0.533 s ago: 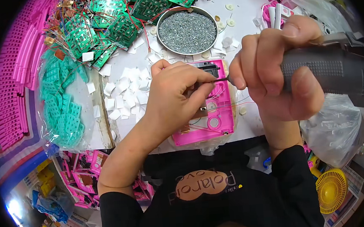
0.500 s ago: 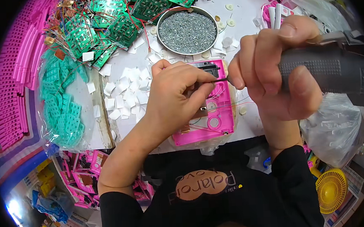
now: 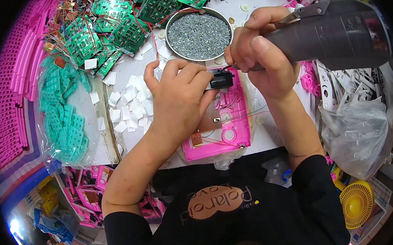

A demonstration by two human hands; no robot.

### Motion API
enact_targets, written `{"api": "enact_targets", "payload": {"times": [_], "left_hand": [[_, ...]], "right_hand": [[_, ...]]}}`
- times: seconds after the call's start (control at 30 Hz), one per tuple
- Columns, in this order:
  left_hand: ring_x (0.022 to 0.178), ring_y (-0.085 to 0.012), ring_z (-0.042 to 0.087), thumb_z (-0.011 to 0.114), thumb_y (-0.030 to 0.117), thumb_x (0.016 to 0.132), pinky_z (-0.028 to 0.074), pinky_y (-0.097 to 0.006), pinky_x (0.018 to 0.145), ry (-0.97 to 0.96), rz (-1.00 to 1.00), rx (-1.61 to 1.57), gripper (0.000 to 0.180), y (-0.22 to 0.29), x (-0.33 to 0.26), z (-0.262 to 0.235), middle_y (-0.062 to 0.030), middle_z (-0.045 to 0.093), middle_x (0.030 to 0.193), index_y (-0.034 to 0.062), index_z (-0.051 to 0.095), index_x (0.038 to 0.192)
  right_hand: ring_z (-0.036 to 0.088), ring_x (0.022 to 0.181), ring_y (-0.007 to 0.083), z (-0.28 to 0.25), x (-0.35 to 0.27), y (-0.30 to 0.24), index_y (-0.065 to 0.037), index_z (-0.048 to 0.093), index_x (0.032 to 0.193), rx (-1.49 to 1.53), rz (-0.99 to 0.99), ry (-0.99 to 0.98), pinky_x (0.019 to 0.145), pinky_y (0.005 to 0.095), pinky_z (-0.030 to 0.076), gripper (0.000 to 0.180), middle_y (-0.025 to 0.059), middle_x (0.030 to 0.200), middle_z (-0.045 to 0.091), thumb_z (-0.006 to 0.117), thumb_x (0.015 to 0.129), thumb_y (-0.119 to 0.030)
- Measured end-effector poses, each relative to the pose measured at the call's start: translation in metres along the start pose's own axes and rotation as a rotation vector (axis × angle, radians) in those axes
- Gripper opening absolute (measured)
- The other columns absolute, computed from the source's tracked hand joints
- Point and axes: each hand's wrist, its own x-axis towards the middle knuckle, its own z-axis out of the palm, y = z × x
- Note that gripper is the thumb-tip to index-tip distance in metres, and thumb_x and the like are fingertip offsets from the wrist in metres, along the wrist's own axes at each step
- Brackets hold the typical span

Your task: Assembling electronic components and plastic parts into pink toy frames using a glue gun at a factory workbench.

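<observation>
A pink plastic casing (image 3: 238, 135) lies in front of me, with a brown circuit board (image 3: 208, 121), thin wires and a black plastic part (image 3: 223, 78) at its far end. My left hand (image 3: 178, 89) bends over the casing's left side, its fingertips closed against the black part. My right hand (image 3: 267, 56) grips a dark grey electric screwdriver (image 3: 327, 33), held nearly level. Its bit points left to the casing's far edge, by the black part. Whether a screw sits at the tip is too small to tell.
Beyond the casing stands a round metal bowl (image 3: 199, 36) of small screws. Green circuit boards (image 3: 126, 29) with wires pile up far left, near white square pieces (image 3: 133, 102) and teal keypads (image 3: 66, 118). Pink strips (image 3: 8, 99) stack leftmost; a plastic bag (image 3: 356, 129) lies right.
The screwdriver and right hand have moved away from me and left, to the casing's far edge. My left fingers have left the bit and now touch the black part.
</observation>
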Motion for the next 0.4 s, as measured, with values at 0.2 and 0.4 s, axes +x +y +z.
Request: {"api": "enact_targets", "payload": {"times": [0.2,0.4], "left_hand": [[0.108,-0.0206,0.059,0.081,0.024,0.077,0.025,-0.054,0.106,0.003,-0.017,-0.021,0.031,-0.001,-0.003,0.002,0.0042,0.069,0.109,0.0138,0.071,0.105],[0.110,-0.0204,0.059,0.080,0.024,0.078,0.026,-0.055,0.105,-0.026,0.011,-0.041,0.035,-0.006,0.000,0.003,0.0017,0.068,0.114,0.0136,0.069,0.109]], "right_hand": [[0.045,0.054,0.0138,0.007,-0.002,0.000,-0.004,0.045,0.110,-0.209,0.083,0.029,0.057,0.0359,0.050,0.022,0.0064,0.064,0.049,0.059,0.095,-0.012],[0.049,0.053,0.0149,0.002,-0.001,0.006,-0.004,0.043,0.103,-0.361,0.108,-0.038,0.055,0.0355,0.050,0.028,0.0092,0.064,0.052,0.067,0.093,-0.015]]}}
